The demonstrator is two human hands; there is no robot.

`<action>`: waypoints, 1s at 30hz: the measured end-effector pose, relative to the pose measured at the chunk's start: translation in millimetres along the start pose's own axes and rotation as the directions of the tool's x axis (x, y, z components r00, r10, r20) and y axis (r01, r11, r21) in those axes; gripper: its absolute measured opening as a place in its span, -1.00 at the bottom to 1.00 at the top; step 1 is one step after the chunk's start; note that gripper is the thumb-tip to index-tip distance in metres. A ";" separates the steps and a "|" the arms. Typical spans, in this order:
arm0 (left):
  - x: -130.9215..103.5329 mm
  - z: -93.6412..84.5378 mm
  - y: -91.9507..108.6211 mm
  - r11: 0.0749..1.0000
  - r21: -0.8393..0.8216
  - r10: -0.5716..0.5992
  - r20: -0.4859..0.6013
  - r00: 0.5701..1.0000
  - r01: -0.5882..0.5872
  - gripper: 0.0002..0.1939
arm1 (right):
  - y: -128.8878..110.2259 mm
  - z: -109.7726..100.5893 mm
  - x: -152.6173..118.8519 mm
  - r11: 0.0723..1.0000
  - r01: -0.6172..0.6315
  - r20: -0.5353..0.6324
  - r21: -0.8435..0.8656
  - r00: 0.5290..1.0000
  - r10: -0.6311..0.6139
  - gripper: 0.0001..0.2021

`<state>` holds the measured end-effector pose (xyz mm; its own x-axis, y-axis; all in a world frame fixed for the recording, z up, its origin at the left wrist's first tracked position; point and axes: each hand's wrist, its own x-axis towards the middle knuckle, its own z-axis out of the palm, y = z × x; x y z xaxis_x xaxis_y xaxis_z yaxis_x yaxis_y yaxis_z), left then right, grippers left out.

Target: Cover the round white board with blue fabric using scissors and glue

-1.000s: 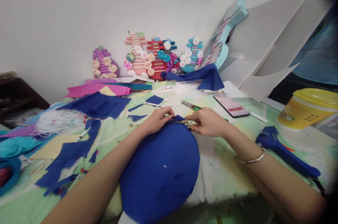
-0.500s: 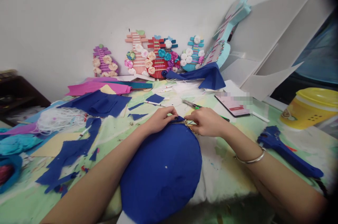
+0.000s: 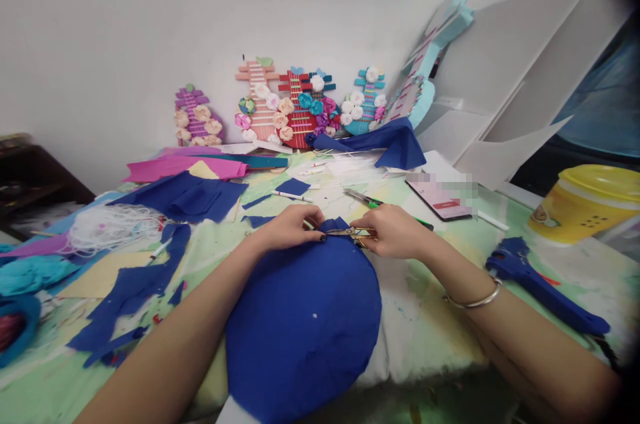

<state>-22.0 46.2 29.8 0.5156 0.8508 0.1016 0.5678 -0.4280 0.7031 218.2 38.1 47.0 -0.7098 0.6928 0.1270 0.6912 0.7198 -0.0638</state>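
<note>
Our R hand (image 3: 397, 231) is closed on gold scissors (image 3: 363, 233); L hand (image 3: 290, 229) half-curled, hold unclear, thumb nr blades: slip cd nick us or blue disc (image 3: 305, 324) overhanging table's (image 3: 425, 324) near edge.

And here's the table (image 3: 410, 324), its cloth a wash of green, white and yellow, with the big blue rounded panel (image 3: 305, 324) reaching past the near edge! Right of that panel comes the blue glue gun (image 3: 545, 287), then, farther right and beyond, the yellow lidded tub (image 3: 585, 204). Beyond the panel to the right lies the phone (image 3: 440, 201) (screen lit, part of it blurred out), and nearer the panel, the green-handled cutter (image 3: 367, 199). Over to the panel's left, what a spread: blue scraps (image 3: 125, 291), a tangle of white string (image 3: 115, 231), folded blue material (image 3: 200, 197) and, behind that, pink sheets (image 3: 185, 169)!
</note>
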 end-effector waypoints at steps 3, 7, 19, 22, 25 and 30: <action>-2.6 -6.2 -3.6 0.999 0.051 -0.006 -0.004 1.000 0.007 -0.92 | 0.6 0.7 -0.2 1.000 -0.030 0.005 0.006 1.000 0.030 -0.89; -1.4 -7.3 -0.9 0.996 0.084 0.005 -0.040 0.999 -0.001 -0.91 | 3.3 2.1 0.4 0.997 -0.015 0.009 0.076 1.000 0.014 -0.89; 1.3 2.3 9.0 0.995 0.088 0.045 -0.088 0.995 -0.037 -0.92 | 1.1 4.3 2.9 0.969 0.078 0.042 0.234 0.995 -0.090 -0.93; 1.7 2.5 7.9 0.995 0.090 0.046 -0.088 0.995 -0.038 -0.92 | 1.2 2.0 2.3 0.950 0.083 0.056 0.300 0.993 -0.105 -0.90; 1.8 2.5 6.8 0.995 0.089 0.046 -0.086 0.995 -0.038 -0.92 | 1.4 -0.2 1.5 0.939 0.083 0.057 0.333 0.993 -0.108 -0.86; 1.8 2.1 5.4 0.997 0.070 0.045 -0.088 0.995 -0.039 -0.92 | 2.1 -1.9 1.3 0.940 0.080 0.073 0.331 0.991 -0.110 -0.86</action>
<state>-16.6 44.8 32.3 0.4824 0.8541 0.1943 0.5907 -0.4810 0.6479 218.9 40.4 48.9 -0.7895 0.6107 0.0611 0.5480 0.7463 -0.3777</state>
